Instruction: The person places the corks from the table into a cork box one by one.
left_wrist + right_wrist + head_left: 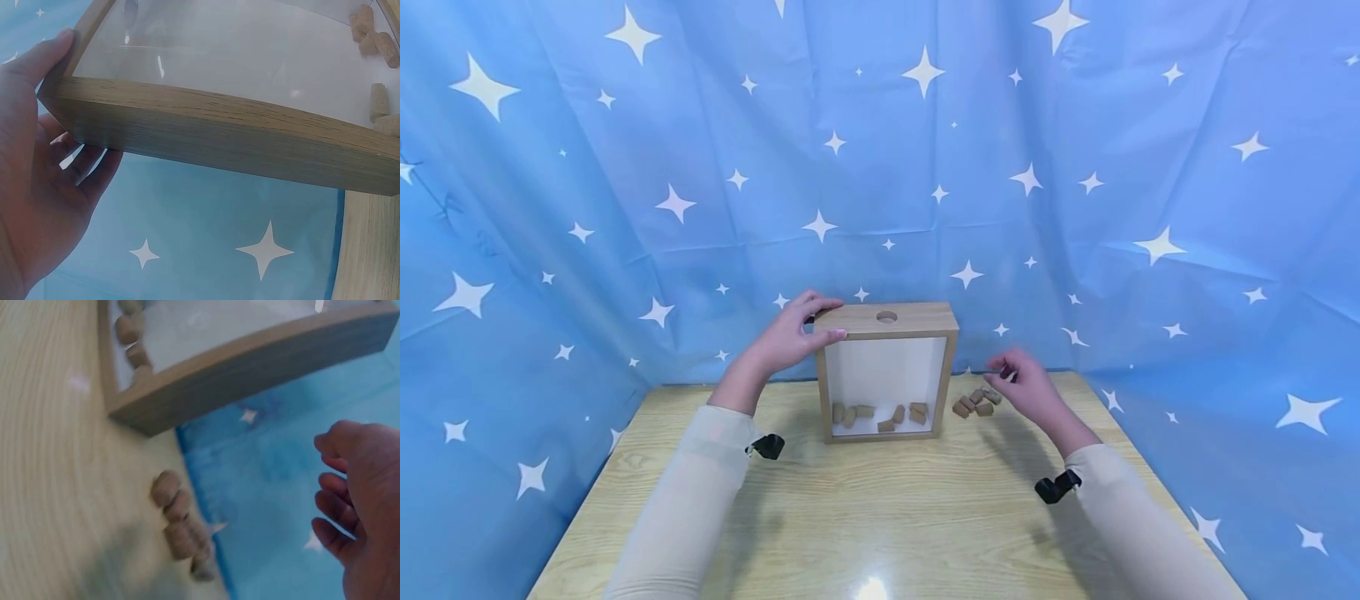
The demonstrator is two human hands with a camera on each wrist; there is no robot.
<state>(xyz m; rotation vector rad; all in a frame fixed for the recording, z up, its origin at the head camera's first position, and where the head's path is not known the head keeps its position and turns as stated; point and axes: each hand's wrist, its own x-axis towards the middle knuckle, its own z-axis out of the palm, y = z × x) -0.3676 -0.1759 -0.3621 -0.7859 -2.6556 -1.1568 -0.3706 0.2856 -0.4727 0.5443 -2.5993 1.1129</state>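
Note:
A shadow-box frame of light wood stands upright on the table, with a clear front and a round hole in its top. Several corks lie along its bottom inside. My left hand grips the box's upper left corner, thumb at the front and fingers behind. To the right of the box lies a small pile of loose corks. Over that pile hovers my right hand, its fingers loosely curled. I see nothing between those fingers in the right wrist view, where the hand is apart from the corks.
The wooden table extends in front of the box. Close behind its back edge hangs a blue curtain with white stars, which also runs along both sides. Dark wrist-worn devices sit at both sleeves.

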